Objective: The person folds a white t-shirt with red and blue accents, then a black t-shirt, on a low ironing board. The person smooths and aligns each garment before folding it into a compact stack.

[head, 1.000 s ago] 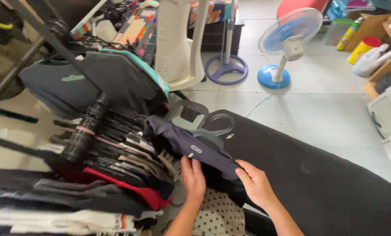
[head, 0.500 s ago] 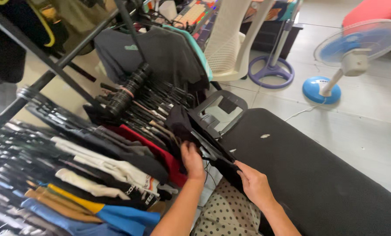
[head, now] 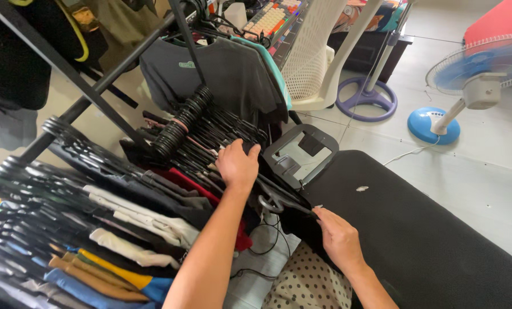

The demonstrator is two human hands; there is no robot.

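A: Head view. The left hand [head: 237,165] reaches in among the black hangers [head: 210,134] crowded on the clothes rack [head: 104,86], its fingers curled over the top of that row — closed on the hangers, it seems, though which single one it grips cannot be told.

B: And the right hand [head: 339,240]?

A: Lower, at the near edge of the ironing board [head: 416,229]. Its fingertips pinch a thin dark hanger arm [head: 293,205] that runs leftward to a hook just below the left wrist; the grip is closed on it.

B: Where does the dark garment [head: 302,229] sit?

A: It hangs from that arm, between the board's edge and the rack, above a dotted cloth [head: 307,283] (mostly in shadow, so its outline is unclear).

B: How far along does the work appear?

A: As a judgement only: the garment seems to be on its hanger already, but the hook is off the rail — hanging it among the others looks like the remaining part. A grey T-shirt [head: 227,74] hangs at the far end, and a blue fan [head: 468,80] stands well apart on the floor.
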